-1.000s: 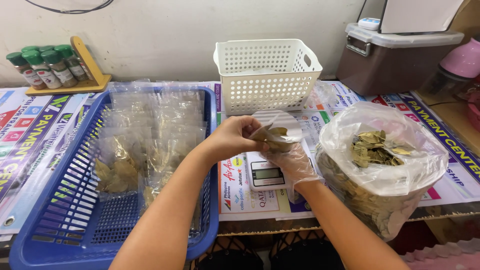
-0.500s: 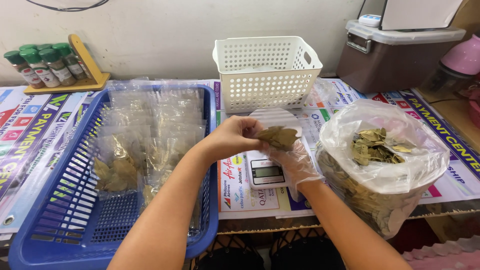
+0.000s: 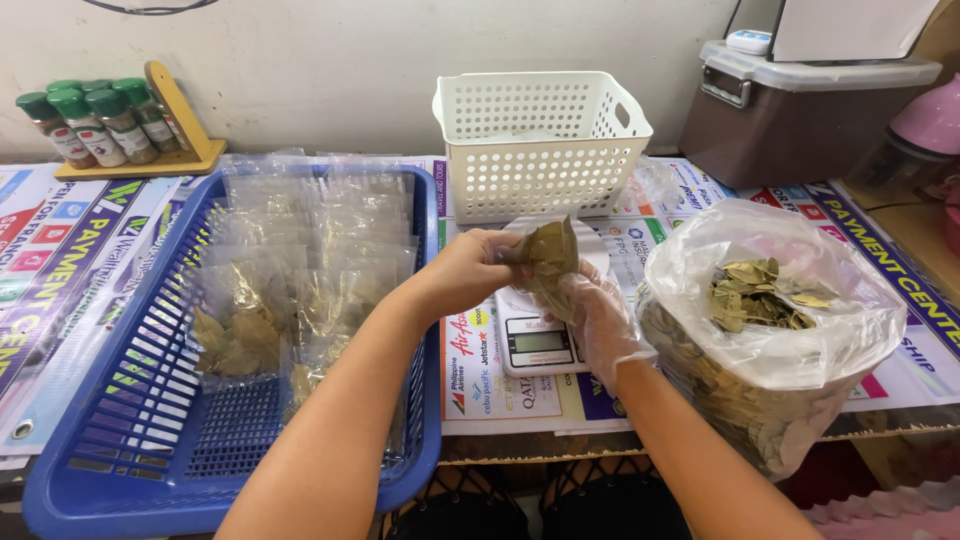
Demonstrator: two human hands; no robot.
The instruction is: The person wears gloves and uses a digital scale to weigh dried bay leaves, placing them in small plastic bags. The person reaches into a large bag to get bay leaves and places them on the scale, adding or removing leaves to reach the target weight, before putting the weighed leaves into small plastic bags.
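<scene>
Holding a small clear plastic pouch of dried brownish-green leaves (image 3: 548,255), pinched between our bare left hand (image 3: 470,270) and clear-gloved right hand (image 3: 598,318). A small white digital scale (image 3: 538,340) sits just below them.

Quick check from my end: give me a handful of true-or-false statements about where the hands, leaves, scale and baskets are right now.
1. Both hands hold a small bag of leaves above the scale. True.
2. The right hand is bare. False: it wears a clear glove; the left hand is bare.
3. The white basket is full of leaves. False: no leaves show in it; the loose leaves sit in the big plastic bag at right.
4. The blue basket holds clear bags, some with leaves. True.
5. The spice jars stand in the blue basket. False: they stand on a wooden rack by the wall.
</scene>
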